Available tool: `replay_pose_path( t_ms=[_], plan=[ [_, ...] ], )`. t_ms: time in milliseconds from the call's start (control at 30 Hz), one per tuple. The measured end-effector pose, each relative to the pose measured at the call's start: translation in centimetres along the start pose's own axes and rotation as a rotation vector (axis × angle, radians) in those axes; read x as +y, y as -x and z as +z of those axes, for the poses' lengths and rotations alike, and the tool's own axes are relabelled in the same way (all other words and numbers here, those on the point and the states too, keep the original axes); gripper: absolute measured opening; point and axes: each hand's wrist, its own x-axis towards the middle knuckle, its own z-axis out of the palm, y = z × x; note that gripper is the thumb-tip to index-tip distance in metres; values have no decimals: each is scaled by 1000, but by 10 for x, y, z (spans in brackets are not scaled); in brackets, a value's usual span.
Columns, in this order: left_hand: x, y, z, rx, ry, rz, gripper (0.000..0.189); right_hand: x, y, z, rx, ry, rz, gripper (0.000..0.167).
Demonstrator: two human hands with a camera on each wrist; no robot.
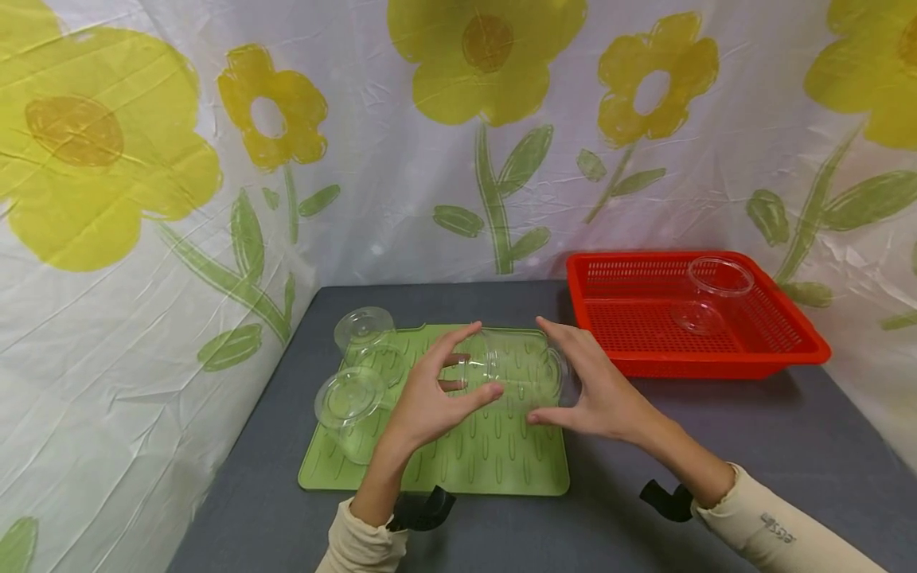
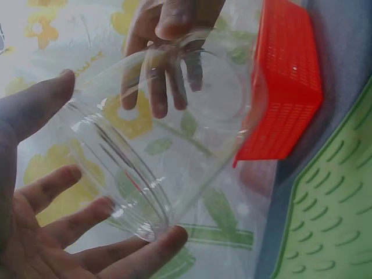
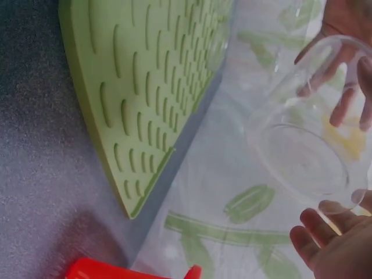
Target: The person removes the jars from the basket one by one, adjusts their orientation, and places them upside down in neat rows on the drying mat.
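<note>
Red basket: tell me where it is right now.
In the head view, the red basket sits at the table's far right, beyond the right hand and right of the green mat, with a clear jar inside.

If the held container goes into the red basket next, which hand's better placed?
Probably the right hand: it is nearer the red basket, on that side of the held clear container; the left hand is farther away.

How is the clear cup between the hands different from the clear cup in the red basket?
The held cup is tipped on its side; the basket cup stands upright. The held cup is up in the air over the green mat, while the basket cup rests in the red basket. Both are see-through.
</note>
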Motion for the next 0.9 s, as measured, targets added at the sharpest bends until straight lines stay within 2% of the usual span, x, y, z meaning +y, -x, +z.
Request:
replay_pose_path(
  t_ms=[233, 433, 633, 900],
  plan=[
    [-8, 5, 0, 44, 122, 48, 76, 2, 0, -3, 12, -128, 107, 117],
    [-12, 6, 2, 46, 270, 102, 74, 6, 2, -8, 4, -362, 224, 102],
    [-14, 6, 5, 29, 364, 152, 75, 8, 1, -12, -30, -554, 233, 80],
    [-16, 5, 7, 21, 367, 164, 77, 7, 0, -14, -32, -655, 230, 67]
  ],
)
